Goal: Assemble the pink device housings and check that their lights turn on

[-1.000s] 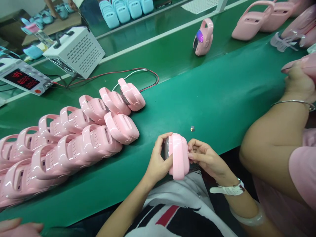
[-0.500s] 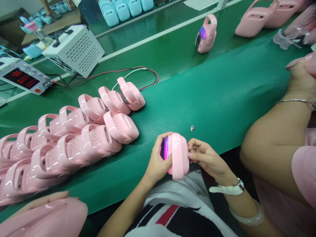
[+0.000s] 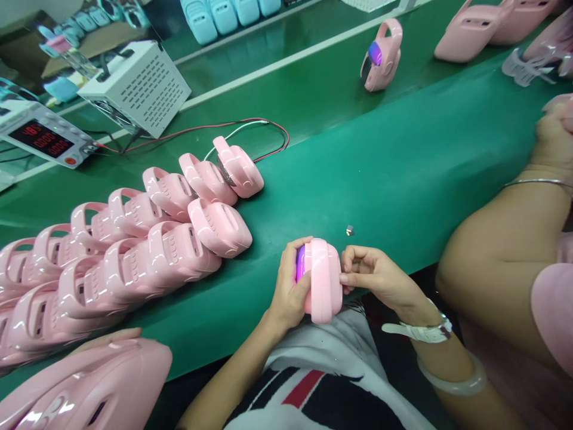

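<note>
Left hand (image 3: pixel 289 291) clasping, right fingers (image 3: pixel 359 279) curled

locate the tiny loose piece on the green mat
In the head view, the tiny loose piece lies on the green mat right of centre, just beyond the right hand and the held pink device.

Glossy pink on held device (image 3: pixel 326 280), centre; violet at its front panel (image 3: pixel 302 260). Same pink on rows of devices (image 3: pixel 183 251), left. Green on mat (image 3: pixel 380 167). Upper left: red on black across display (image 3: pixel 40 137). Lower centre: black, white and red bands on shirt (image 3: pixel 304 386).
</note>
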`<state>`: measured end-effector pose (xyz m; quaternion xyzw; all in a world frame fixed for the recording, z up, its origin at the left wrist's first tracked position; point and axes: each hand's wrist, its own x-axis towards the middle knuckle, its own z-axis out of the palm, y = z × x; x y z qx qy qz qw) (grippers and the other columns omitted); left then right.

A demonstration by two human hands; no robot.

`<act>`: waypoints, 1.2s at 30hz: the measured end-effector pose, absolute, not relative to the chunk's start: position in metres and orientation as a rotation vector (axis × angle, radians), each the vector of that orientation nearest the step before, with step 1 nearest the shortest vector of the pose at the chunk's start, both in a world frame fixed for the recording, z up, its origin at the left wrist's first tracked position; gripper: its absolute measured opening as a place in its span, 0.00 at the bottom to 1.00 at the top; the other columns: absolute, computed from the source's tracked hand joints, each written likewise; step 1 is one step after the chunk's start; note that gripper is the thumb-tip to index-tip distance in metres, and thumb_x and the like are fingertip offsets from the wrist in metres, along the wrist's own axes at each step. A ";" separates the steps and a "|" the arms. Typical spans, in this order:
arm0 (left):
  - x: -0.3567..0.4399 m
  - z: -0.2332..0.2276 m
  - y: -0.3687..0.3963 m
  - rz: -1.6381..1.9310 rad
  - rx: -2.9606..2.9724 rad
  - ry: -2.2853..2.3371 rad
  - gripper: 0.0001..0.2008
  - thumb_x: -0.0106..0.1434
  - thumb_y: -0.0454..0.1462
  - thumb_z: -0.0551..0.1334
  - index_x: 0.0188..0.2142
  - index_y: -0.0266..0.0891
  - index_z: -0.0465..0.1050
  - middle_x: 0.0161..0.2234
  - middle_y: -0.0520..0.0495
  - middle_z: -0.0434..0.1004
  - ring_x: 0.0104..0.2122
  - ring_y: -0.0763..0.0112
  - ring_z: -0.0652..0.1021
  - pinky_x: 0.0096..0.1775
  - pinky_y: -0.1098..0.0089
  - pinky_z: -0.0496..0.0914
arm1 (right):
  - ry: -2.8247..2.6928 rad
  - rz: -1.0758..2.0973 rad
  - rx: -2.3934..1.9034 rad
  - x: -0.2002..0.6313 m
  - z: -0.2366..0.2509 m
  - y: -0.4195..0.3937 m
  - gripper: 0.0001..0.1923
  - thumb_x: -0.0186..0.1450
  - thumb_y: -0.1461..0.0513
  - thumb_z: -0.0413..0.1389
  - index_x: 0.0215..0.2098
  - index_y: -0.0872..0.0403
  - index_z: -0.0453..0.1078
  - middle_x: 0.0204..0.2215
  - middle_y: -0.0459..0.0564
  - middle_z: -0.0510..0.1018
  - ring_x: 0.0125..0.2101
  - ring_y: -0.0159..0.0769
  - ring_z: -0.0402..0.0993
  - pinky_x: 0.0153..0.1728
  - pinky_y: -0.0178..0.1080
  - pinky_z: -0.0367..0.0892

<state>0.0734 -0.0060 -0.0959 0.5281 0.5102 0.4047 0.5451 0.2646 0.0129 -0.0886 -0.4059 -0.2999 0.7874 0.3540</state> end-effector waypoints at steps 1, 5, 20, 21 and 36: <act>0.073 -0.095 -0.006 0.952 1.271 1.219 0.24 0.62 0.48 0.57 0.55 0.44 0.65 0.54 0.42 0.71 0.54 0.50 0.71 0.60 0.50 0.60 | -0.785 2.056 -1.047 0.265 -0.087 0.014 0.23 0.43 0.60 0.78 0.23 0.55 0.67 0.18 0.39 0.74 0.19 0.25 0.74 0.22 0.28 0.71; 0.072 -0.096 -0.004 0.941 1.322 1.254 0.22 0.63 0.48 0.58 0.55 0.45 0.66 0.54 0.43 0.72 0.53 0.51 0.72 0.59 0.52 0.62 | -0.799 2.111 -1.072 0.267 -0.082 0.021 0.24 0.42 0.61 0.78 0.23 0.55 0.66 0.16 0.39 0.75 0.19 0.28 0.77 0.22 0.28 0.74; 0.115 -0.109 -0.002 1.364 1.047 1.274 0.21 0.67 0.47 0.52 0.50 0.38 0.72 0.53 0.39 0.74 0.56 0.54 0.72 0.61 0.56 0.63 | -1.294 0.989 -1.163 0.268 -0.091 -0.014 0.06 0.60 0.66 0.65 0.32 0.48 0.84 0.25 0.48 0.81 0.23 0.33 0.75 0.22 0.36 0.73; 0.119 -0.106 -0.001 1.345 1.037 1.296 0.22 0.68 0.47 0.51 0.53 0.38 0.70 0.55 0.39 0.72 0.58 0.54 0.71 0.62 0.56 0.62 | -1.316 0.935 -1.188 0.271 -0.092 -0.012 0.07 0.60 0.65 0.65 0.32 0.47 0.84 0.25 0.48 0.81 0.23 0.34 0.75 0.23 0.37 0.73; 0.001 0.045 -0.042 0.404 1.727 1.921 0.24 0.58 0.58 0.63 0.20 0.42 0.74 0.15 0.50 0.69 0.15 0.69 0.66 0.18 0.70 0.52 | -1.288 0.789 -1.343 0.291 -0.102 -0.007 0.05 0.62 0.58 0.65 0.33 0.49 0.82 0.27 0.47 0.81 0.25 0.38 0.80 0.28 0.42 0.78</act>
